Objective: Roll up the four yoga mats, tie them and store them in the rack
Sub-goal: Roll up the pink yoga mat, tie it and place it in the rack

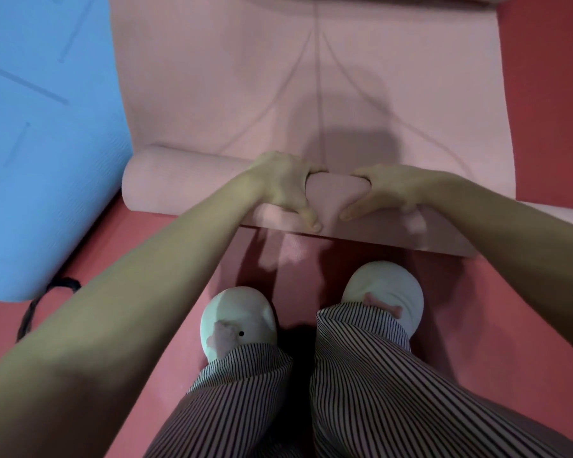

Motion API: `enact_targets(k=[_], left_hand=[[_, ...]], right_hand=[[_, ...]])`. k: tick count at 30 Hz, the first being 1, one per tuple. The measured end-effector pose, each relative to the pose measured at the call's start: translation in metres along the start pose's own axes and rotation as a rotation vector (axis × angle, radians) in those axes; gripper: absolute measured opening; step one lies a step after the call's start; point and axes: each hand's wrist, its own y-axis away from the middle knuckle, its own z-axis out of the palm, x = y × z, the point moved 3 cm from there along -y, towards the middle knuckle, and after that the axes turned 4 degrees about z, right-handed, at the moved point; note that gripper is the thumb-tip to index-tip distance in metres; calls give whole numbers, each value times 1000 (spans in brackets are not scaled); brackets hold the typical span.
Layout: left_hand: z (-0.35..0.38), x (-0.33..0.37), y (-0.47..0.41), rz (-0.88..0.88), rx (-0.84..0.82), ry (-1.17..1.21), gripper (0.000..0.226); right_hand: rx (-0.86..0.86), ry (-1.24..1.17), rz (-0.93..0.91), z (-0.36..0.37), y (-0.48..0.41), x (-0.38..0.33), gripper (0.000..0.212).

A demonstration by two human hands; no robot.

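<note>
- The pink yoga mat [361, 77] lies on the red floor [543, 94], its near end wound into a roll [186, 183].
- The left hand [278, 183] and right hand [387, 190] press on the roll's middle, fingers [306, 214] curled over it, thumbs toward the person.
- A blue yoga mat [40, 143] lies flat to the left, a dark strap [30, 309] at its near edge.
- White slippers [239, 319] stand just behind the roll.
</note>
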Motion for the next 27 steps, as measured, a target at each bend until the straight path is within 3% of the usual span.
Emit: enact_targets(k=[2,7,10,15,19,24,27], left_hand=[[-4,-1,-4,-4,-35,25,93],[-9,-3,-8,-31,-60,105,93],[-8,-4,-5,-9,17,103,88],[4,-12,10,65,362,11,101],[26,-12,23,132,749,-83,83],[24,-14,14,125,643,-258,113],[15,-14,12,69,560,-213,114]], right_hand=[[118,147,-38,-5,1,-6,86],[477,298,-140,31,12,-25,109],[604,285,-136,38,9,-20,103],[414,155,-123,15,0,-20,98],[323,120,-92,2,-5,-20,94],[324,70,-84,-2,-9,-17,85],[295,18,-82,-8,-12,-16,76]])
